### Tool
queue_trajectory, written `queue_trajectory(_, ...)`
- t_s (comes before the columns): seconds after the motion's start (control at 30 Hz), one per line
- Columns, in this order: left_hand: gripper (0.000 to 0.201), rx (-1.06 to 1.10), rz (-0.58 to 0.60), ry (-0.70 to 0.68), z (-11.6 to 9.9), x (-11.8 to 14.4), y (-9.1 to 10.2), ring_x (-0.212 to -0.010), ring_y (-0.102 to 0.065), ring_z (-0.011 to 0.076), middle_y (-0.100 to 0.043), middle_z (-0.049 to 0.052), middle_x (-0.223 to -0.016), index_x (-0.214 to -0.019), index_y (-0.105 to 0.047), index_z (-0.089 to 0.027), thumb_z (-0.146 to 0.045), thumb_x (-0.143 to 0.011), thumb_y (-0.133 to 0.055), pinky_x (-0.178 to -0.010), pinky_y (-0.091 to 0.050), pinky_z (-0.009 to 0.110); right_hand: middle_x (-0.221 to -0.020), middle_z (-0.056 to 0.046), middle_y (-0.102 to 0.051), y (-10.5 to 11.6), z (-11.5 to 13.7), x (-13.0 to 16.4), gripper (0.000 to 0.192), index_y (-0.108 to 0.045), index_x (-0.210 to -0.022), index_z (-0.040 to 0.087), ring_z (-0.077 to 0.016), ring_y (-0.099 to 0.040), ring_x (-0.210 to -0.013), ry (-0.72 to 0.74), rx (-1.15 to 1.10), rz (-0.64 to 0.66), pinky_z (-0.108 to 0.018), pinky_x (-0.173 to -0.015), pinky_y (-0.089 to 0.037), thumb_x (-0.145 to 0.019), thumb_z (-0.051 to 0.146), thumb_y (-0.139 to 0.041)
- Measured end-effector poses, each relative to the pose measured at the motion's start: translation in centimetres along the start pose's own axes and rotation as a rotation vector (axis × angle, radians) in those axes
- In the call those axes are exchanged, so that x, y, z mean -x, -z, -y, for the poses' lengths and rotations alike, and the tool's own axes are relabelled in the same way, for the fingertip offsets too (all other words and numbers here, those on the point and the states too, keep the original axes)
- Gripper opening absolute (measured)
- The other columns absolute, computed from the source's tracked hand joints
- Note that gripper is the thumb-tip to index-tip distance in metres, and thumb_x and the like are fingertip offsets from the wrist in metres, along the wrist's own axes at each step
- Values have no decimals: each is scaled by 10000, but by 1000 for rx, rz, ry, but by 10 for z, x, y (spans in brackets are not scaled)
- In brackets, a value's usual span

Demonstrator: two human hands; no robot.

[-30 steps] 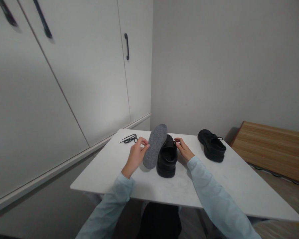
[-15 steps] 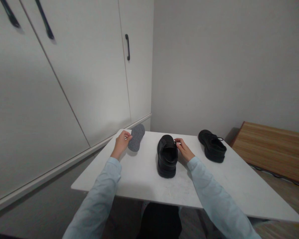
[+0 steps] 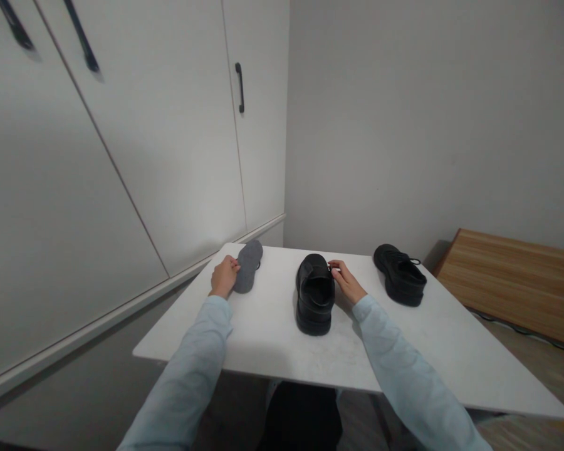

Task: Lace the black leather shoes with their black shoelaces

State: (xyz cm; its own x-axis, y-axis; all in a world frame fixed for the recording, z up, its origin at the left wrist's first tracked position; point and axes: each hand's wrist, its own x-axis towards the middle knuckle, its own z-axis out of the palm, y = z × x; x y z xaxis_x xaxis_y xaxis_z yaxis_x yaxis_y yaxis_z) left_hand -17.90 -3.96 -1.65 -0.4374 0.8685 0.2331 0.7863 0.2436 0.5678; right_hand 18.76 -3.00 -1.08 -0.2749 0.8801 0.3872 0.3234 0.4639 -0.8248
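A grey insole (image 3: 247, 268) lies at the far left of the white table (image 3: 263, 338), its left edge pinched between the fingers of my left hand (image 3: 224, 276). A small dark bit sticks out past its right edge; what it is I cannot make out. In the middle stands a black lace-up shoe (image 3: 314, 294), heel toward me and opening upward. My right hand (image 3: 348, 282) is closed at the shoe's right side near the laces, fingertips against it. Whether they grip a lace or the upper is too small to tell. A second black shoe (image 3: 399, 275) stands further right, laces tied.
A white cabinet (image 3: 169, 125) with dark handles borders the table's left side. Behind is a plain grey wall (image 3: 404, 125). To the right, beyond the table edge, is a wood-grain panel (image 3: 512, 282). The table's front edge runs close to my body.
My left hand has moved slightly left and lowered the insole toward the table, turning its face away. My right hand and both shoes have stayed in place.
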Motion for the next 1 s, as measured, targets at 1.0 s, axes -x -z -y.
queue_trajectory(1.0, 204, 109, 186, -912, -159, 144, 46, -978, -560, 228, -634, 73, -1009, -1017, -572, -189, -319, -871, -518, -886, -402, 395, -1114, -123, -539, -2, -2, -1, 440, -463, -1096, 189, -232, -518, -1048, 15, 7, 7, -425, -950, -396, -841, 542, -399)
